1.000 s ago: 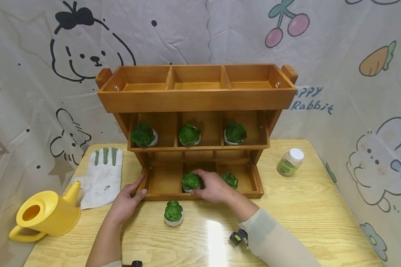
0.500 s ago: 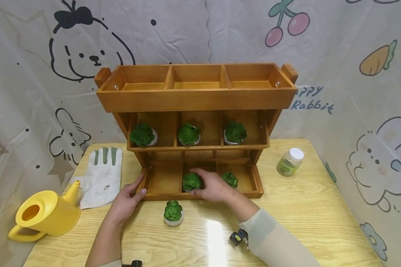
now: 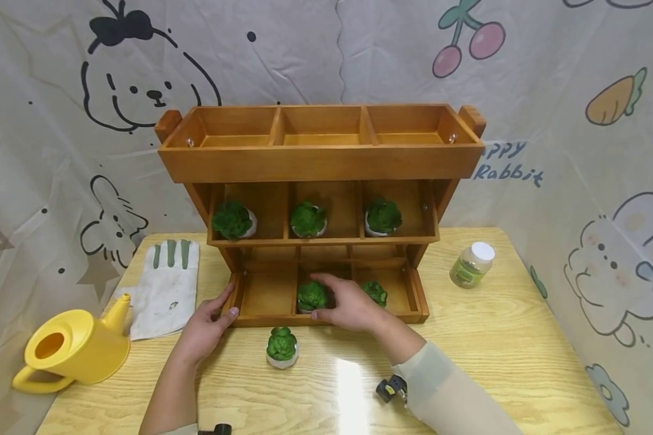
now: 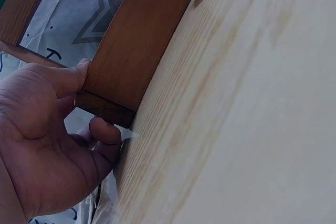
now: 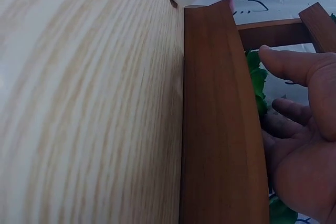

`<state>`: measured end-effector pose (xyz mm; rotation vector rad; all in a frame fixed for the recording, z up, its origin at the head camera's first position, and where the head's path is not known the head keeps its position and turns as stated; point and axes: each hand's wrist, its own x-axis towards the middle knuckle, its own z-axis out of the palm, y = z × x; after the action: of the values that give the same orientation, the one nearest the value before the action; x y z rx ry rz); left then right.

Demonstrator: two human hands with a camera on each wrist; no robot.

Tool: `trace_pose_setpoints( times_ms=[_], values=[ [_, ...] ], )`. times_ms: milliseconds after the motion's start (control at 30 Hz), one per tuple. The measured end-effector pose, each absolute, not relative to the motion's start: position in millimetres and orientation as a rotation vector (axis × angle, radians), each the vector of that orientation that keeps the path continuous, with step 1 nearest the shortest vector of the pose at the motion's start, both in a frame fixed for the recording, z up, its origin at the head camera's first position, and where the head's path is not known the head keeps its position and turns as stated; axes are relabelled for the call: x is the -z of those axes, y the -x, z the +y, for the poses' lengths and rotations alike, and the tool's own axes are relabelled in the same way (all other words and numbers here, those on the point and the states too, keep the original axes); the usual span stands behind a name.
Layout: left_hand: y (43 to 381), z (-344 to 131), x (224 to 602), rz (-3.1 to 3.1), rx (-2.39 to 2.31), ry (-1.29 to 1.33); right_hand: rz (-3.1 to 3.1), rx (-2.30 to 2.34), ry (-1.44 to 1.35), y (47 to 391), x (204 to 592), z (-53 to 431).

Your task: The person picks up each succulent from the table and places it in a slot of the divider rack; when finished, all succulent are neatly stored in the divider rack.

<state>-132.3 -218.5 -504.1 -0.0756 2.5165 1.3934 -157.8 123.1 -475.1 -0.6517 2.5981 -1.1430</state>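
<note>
My right hand point(image 3: 348, 302) holds a small potted succulent point(image 3: 311, 296) in the bottom tier's middle compartment, thumb at the front and index finger behind. In the right wrist view, the thumb and fingers point(image 5: 291, 114) show beyond the wooden front board, beside green leaves. At the lower left corner of the three-tier wooden plant stand point(image 3: 321, 164), my left hand point(image 3: 207, 326) grips the end, its thumb on the front face. Another succulent in a white pot point(image 3: 282, 347) stands on the table before the stand. A further one point(image 3: 375, 293) sits in the bottom right compartment.
Three potted succulents point(image 3: 308, 219) occupy the middle tier, one per compartment. On the left are a yellow watering can point(image 3: 78, 347) and a white glove point(image 3: 165, 290) with green fingertips. A white-lidded jar point(image 3: 472, 264) stands at the right. Patterned cloth point(image 3: 305, 54) hangs behind.
The succulent at my right hand has shifted slightly right and deeper into its compartment since a second ago. My left hand keeps its place on the stand's corner.
</note>
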Motion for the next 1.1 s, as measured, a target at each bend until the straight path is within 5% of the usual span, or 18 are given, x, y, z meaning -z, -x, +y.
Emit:
trace_pose_setpoints(
  times_ms=[1100],
  values=[
    [132,-219,505,2.486,-1.437,0.075,2.544,1.268,0.783,136,448,128]
  ],
)
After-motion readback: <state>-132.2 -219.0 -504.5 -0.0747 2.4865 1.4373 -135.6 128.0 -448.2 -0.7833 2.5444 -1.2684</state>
